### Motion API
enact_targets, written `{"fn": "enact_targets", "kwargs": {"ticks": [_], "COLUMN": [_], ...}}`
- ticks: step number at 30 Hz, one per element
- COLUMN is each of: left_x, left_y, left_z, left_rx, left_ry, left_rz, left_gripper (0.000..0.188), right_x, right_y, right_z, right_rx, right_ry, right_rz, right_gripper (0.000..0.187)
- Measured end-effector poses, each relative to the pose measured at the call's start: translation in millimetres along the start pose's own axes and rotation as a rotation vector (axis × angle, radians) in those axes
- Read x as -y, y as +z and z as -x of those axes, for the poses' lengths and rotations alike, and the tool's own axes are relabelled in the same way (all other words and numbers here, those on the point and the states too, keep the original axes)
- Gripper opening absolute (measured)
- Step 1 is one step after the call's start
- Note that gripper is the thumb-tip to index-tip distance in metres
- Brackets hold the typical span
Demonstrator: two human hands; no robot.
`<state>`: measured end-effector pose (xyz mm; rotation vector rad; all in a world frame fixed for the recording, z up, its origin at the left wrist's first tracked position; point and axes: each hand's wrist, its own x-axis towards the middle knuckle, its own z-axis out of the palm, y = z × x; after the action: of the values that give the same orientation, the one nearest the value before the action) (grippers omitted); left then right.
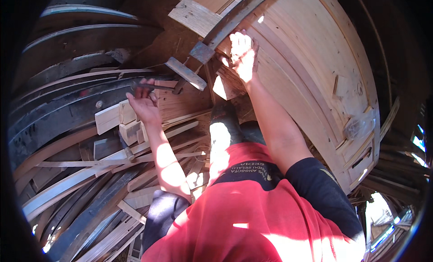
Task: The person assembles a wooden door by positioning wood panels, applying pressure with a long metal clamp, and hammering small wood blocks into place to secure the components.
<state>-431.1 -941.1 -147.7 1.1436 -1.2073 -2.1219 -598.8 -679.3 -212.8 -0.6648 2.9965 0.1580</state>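
Observation:
A long metal bar clamp (233, 19) lies across one end of a panelled wooden door (311, 63). Its sliding jaw (201, 52) and end plate (186, 73) stick out past the door's edge, with a thin turning handle (163, 86) below them. My left hand (145, 104) is at that handle, palm up, thumb spread, fingers stretched against the bar. Beside the clamp, my right hand (243, 54) is closed at the door's edge, over a rough wooden block (231, 84) with a sunlit end. Glare and the palm hide part of that grip.
Long boards and offcuts (112, 160) lie piled on the left, with short blocks (131, 129) near my left forearm. A pale plank end (194, 16) juts beside the clamp. A crumpled clear plastic bag (359, 125) and a small wood piece (343, 87) rest on the door.

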Motion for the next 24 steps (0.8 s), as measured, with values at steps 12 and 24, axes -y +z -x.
{"fn": "enact_targets", "kwargs": {"ticks": [12,24], "left_x": [152.4,67.8], "left_y": [-53.9,-29.8], "left_z": [81.9,-86.4], "left_rx": [0.403,0.015], "left_ry": [-0.866,-0.532], "left_rz": [-0.045,0.031], "left_gripper": [0.067,0.072], "right_x": [-4.3,0.9], "right_y": [20.8,-10.8], "right_z": [4.3,2.2], "right_rx": [-0.225,0.076], "right_ry": [0.007,-0.034], "right_rz": [0.672,0.012], "right_gripper": [0.08,0.081]}}
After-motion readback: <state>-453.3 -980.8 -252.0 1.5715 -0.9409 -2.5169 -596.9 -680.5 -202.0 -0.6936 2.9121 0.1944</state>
